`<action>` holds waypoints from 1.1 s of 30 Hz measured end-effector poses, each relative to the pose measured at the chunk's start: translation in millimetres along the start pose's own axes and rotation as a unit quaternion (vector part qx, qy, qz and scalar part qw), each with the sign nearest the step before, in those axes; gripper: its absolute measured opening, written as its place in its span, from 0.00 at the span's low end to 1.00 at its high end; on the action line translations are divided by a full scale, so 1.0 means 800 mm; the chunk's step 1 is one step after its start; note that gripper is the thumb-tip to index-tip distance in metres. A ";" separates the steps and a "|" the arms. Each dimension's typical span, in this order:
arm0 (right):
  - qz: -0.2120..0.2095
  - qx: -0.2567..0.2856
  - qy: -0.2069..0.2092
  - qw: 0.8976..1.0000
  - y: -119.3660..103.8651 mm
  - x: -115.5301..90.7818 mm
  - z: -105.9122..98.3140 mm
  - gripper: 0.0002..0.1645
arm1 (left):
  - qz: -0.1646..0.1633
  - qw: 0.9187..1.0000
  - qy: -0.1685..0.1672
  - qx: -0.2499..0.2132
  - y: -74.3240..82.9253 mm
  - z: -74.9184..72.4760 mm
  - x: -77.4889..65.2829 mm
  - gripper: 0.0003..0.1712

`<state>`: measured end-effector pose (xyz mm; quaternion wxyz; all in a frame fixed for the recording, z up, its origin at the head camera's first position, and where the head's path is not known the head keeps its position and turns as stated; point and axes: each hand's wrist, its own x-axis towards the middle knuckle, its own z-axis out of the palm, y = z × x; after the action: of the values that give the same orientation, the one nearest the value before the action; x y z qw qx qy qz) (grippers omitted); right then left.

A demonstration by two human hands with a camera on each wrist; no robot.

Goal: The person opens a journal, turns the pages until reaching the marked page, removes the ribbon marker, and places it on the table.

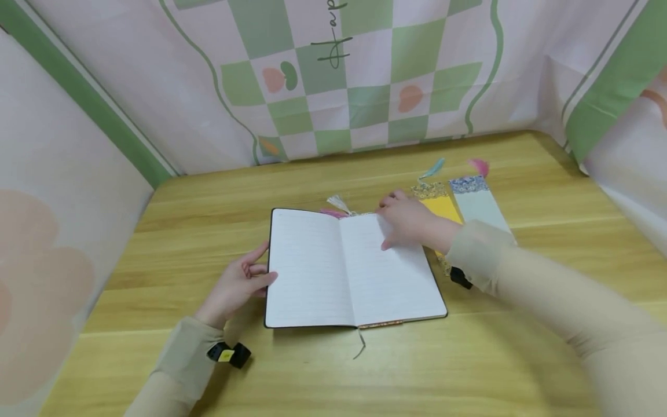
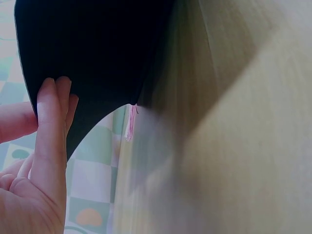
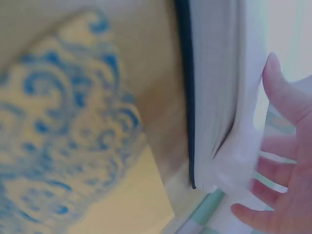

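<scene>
An open notebook [image 1: 307, 272] with blank-looking pale pages and a dark cover lies before me, its left side lifted off the table. My left hand [image 1: 237, 284] grips that left edge, thumb over the page and fingers against the dark cover [image 2: 102, 44]. Over the upper part of the right page [image 1: 391, 284] is my right hand [image 1: 409, 220]. In the right wrist view its thumb touches the page, which bulges above the page block [image 3: 214, 73]; its fingers are spread. A white tassel [image 1: 339, 202] and a pink tassel [image 1: 333, 214] stick out at the notebook's top.
Right of the notebook lie a yellow bookmark [image 1: 442, 207] with a teal tassel, partly under my right arm, and a pale bookmark [image 1: 482, 205] with a blue pattern and pink tassel. A grey ribbon [image 1: 361, 346] trails from the notebook's lower edge. Patterned cloth [image 1: 365, 69] hangs behind the table.
</scene>
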<state>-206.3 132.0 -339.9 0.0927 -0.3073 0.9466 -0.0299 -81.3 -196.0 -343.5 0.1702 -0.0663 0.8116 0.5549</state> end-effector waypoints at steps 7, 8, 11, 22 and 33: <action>-0.018 0.046 0.033 0.998 -0.006 -0.019 0.001 0.39 | 0.002 1.000 -0.001 0.001 -0.001 0.000 0.000 0.41; -0.019 0.054 0.032 0.998 -0.006 -0.021 0.001 0.38 | 0.003 1.000 -0.001 0.002 -0.001 0.000 0.000 0.41; -0.016 0.086 0.025 0.996 -0.003 -0.029 0.002 0.36 | 0.001 1.000 -0.002 0.003 0.001 0.000 0.000 0.41; 0.044 0.419 0.012 0.907 0.011 -0.054 -0.016 0.35 | -0.005 1.000 0.000 0.008 0.002 -0.001 -0.001 0.41; 0.003 0.702 -0.061 0.710 -0.020 -0.058 -0.029 0.36 | -0.007 1.000 -0.002 0.008 0.003 -0.002 -0.001 0.42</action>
<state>-164.9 146.6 -307.8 0.3392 -0.1522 0.6463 -0.6664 -81.7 -196.4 -340.7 0.1759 -0.0693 0.8155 0.5470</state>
